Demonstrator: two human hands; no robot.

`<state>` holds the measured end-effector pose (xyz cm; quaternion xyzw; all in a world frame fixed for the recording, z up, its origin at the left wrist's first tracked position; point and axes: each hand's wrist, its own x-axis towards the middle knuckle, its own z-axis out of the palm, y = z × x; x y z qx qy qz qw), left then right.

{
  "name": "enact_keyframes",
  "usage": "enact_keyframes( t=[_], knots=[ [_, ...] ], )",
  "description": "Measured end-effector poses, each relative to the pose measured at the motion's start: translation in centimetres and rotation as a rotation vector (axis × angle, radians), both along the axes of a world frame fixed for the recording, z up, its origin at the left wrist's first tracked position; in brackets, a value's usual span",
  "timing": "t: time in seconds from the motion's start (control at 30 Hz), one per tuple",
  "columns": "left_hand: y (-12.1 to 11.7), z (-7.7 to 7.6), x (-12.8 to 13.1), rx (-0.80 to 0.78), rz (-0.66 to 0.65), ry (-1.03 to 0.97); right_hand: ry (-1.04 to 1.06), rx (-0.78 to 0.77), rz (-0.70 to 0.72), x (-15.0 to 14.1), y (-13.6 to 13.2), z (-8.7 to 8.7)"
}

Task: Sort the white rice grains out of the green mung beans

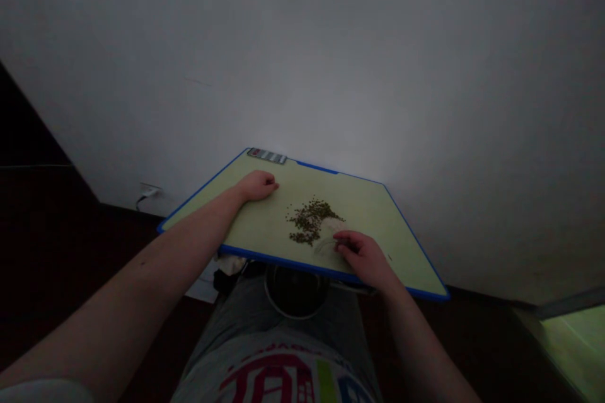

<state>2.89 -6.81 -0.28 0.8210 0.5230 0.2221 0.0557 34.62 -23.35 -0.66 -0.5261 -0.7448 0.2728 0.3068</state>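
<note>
Small dark greenish beans (309,217) lie in a loose, scattered pile in the middle of a pale tabletop with a blue rim (271,258). Beside the pile, at its right, is a whitish patch (332,225) that I cannot make out clearly. My right hand (362,255) is closed at the near right of the beans, its fingers pinching a clear, curved, see-through piece (326,245). Left of the beans, my left hand (258,186) rests on the tabletop with its fingers curled in. Whether anything is inside that hand is hidden.
A dark round pot (297,289) sits at my lap, partly under the table's near edge. A printed panel (267,156) marks the far left corner. Behind the table rises a pale wall (312,63), with a plugged-in socket (150,190) low on the left.
</note>
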Motion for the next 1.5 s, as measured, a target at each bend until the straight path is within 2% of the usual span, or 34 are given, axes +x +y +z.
enact_keyframes(
  t=[0.2, 0.4, 0.67, 0.97, 1.3, 1.5],
  knots=[
    [0.1, -0.1, 0.0, 0.003, 0.005, -0.005, -0.012, 0.044, -0.102, 0.7, 1.6, -0.5],
    [0.2, -0.2, -0.1, 0.004, 0.0, -0.008, -0.072, 0.079, -0.067, -0.9, 1.9, 0.0],
    [-0.1, 0.1, 0.1, 0.0, 0.006, -0.001, -0.03, 0.031, 0.012, -0.8, 1.3, 0.0],
    [0.1, -0.1, 0.0, 0.006, 0.007, -0.007, -0.075, 0.011, 0.053, -1.2, -0.1, 0.7],
    [-0.1, 0.0, 0.0, 0.0, 0.012, -0.012, -0.054, -0.034, -0.022, -0.5, -0.9, 0.2],
    [-0.1, 0.0, 0.1, -0.003, 0.014, -0.017, -0.034, -0.049, -0.013, -0.9, -1.4, 0.5]
  ],
)
